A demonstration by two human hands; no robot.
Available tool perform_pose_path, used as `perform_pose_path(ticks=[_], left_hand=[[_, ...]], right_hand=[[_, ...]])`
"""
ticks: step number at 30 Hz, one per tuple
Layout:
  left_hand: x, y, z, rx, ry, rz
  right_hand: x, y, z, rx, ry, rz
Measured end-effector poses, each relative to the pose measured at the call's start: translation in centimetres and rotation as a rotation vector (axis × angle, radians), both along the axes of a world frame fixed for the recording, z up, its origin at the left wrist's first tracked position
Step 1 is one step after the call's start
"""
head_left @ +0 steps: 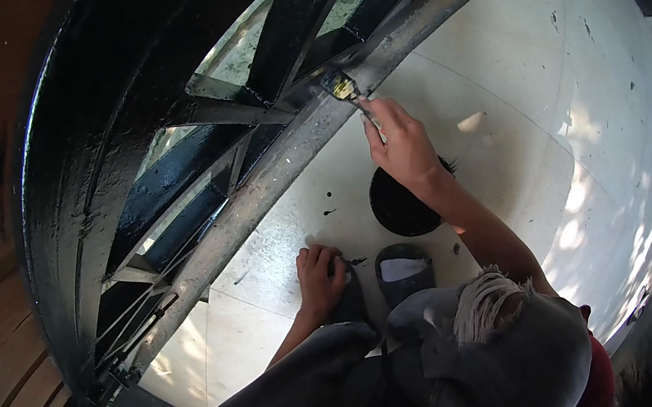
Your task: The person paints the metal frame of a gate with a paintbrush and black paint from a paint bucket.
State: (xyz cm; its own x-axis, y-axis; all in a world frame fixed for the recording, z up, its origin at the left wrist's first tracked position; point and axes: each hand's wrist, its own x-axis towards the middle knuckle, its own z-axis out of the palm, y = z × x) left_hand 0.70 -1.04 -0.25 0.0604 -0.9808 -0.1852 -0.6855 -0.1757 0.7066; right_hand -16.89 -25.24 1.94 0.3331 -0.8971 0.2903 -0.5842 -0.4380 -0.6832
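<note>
My right hand (402, 146) is closed round the handle of a paintbrush (343, 88). The brush head, dark with yellowish patches, touches the grey lower rail (279, 168) of a black metal gate (169, 168). Under my right wrist stands a round black paint container (402, 207) on the floor, partly covered by my forearm. My left hand (322, 276) hangs low by the toe of my left slipper (349, 301), fingers loosely bent and holding nothing visible. The gate's slanted bars look glossy black, while the rail is dull and speckled.
Pale floor tiles (498, 60) carry black drips and smears near the container. My right slipper (404, 272) is beside the left one, close to the container. A grey cloth with a frayed edge (493, 305) covers my right knee. Brown boards (9, 369) line the left side.
</note>
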Motion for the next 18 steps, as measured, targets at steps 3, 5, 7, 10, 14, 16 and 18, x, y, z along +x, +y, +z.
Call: perform_pose_path(ticks=[3, 5, 7, 10, 14, 16, 18], left_hand=[[0.0, -0.1, 0.1, -0.012, -0.010, 0.015], [0.1, -0.1, 0.2, 0.001, -0.001, -0.001], [0.0, -0.2, 0.1, -0.005, -0.003, -0.004], [0.1, -0.1, 0.3, -0.007, -0.003, -0.008], [0.1, -0.2, 0.4, -0.008, 0.008, 0.000], [0.1, -0.1, 0.2, -0.010, 0.004, 0.000], [-0.1, 0.0, 0.1, -0.017, -0.006, 0.003]], right_hand=[[0.6, -1.1, -0.4, -0.022, -0.055, -0.043], [1.7, -1.4, -0.3, -0.065, -0.134, 0.016], [1.9, -0.7, 0.0, 0.043, -0.042, 0.020], [0.9, 1.2, 1.8, 0.222, 0.069, 0.019], [0.4, 1.3, 4.8, 0.261, 0.068, 0.020], [1.8, 0.5, 4.2, 0.216, 0.014, 0.011], [3.2, -0.4, 3.4, 0.213, 0.035, 0.015]])
